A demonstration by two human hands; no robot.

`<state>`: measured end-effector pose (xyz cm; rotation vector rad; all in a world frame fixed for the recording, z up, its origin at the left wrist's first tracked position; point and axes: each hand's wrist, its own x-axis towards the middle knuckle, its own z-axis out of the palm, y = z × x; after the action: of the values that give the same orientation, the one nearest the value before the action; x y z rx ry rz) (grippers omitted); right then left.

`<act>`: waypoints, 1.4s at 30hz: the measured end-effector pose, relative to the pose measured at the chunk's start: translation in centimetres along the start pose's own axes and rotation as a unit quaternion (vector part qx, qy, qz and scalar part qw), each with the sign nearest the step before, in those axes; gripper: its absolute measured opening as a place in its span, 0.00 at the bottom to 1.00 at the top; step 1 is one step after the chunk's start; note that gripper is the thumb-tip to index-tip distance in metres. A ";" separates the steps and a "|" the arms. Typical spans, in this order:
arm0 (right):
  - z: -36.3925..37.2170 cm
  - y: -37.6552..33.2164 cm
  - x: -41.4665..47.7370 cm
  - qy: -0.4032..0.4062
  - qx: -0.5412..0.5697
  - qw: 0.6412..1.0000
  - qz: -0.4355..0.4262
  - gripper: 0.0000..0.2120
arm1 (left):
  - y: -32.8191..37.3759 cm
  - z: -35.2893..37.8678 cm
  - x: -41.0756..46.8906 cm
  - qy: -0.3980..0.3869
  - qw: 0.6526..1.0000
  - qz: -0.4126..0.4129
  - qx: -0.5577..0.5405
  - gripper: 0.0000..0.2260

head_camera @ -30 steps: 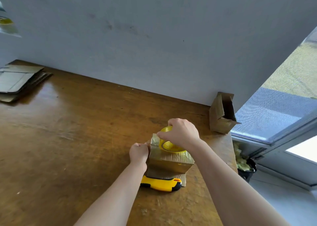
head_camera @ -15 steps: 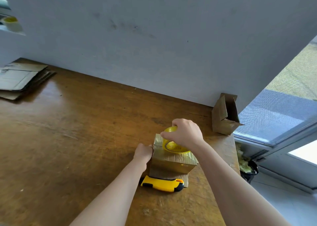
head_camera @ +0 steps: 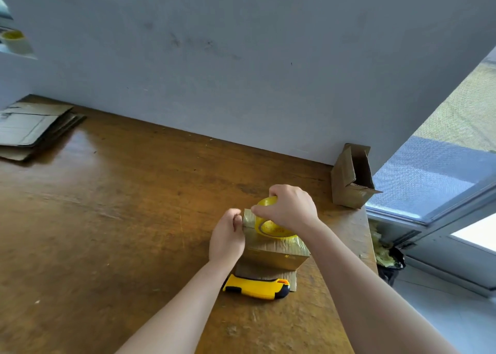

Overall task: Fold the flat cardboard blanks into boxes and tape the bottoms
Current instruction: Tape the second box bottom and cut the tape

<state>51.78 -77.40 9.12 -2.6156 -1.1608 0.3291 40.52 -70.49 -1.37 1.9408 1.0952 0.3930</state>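
Your wooden table [head_camera: 120,219] meets a grey wall [head_camera: 241,58]. Two boxes: the taped box [head_camera: 273,254] pinched by your left hand [head_camera: 228,235]; your right hand [head_camera: 291,208] grips one tape roll [head_camera: 271,226]; the open box [head_camera: 351,176] is beside the window [head_camera: 429,179]. One utility knife [head_camera: 256,288], one stack of flat blanks [head_camera: 32,128].

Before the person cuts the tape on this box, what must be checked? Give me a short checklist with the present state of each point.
1. Right hand holds the tape roll on top of the box: ok.
2. Left hand steadies the box at its left edge: ok.
3. Tape covers the top face of the box: ok, it looks shiny; whether the seam is fully sealed: cannot tell.
4. Knife within reach, on the table just in front of the box: ok.
5. Knife blade pulled in: cannot tell.
6. A hand free to take the knife: not ok, both are busy.
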 end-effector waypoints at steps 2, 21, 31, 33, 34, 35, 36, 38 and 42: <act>0.0 0.1 -0.1 0.003 0.002 1.000 0.003 0.21 | 0.5 0.4 0.6 -0.004 1.000 0.006 0.005 0.17; -0.7 2.7 -0.1 -0.034 0.159 0.987 0.008 0.21 | 0.2 1.0 1.3 -0.048 0.996 0.005 0.069 0.17; -1.3 6.8 -1.0 -0.030 0.193 0.981 0.007 0.25 | 0.3 1.5 0.7 -0.033 0.993 -0.004 0.117 0.20; -1.6 7.3 -1.4 -0.022 0.139 0.990 -0.006 0.23 | 0.2 1.6 0.7 -0.033 0.992 0.002 0.125 0.20; -1.7 7.4 -1.5 -0.021 0.121 0.992 -0.009 0.23 | 0.2 1.6 0.8 -0.032 0.992 0.001 0.125 0.20; -1.7 7.5 -1.6 -0.019 0.109 0.994 -0.010 0.23 | 0.2 1.7 0.8 -0.030 0.992 -0.001 0.122 0.20; -1.8 7.6 -1.6 -0.018 0.099 0.995 -0.008 0.23 | 0.2 1.7 0.9 -0.027 0.992 -0.002 0.120 0.20; -2.2 7.9 -1.7 -0.019 0.063 0.998 0.003 0.23 | 0.3 1.5 0.9 -0.029 0.993 -0.003 0.114 0.19; -2.8 8.5 -1.9 -0.046 -0.001 0.998 0.029 0.20 | 0.5 1.3 0.8 -0.040 0.994 -0.011 0.103 0.19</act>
<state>57.23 -84.73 9.21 -2.6658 -1.1145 0.4659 42.02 -70.68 -1.86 2.1033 1.1396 0.1936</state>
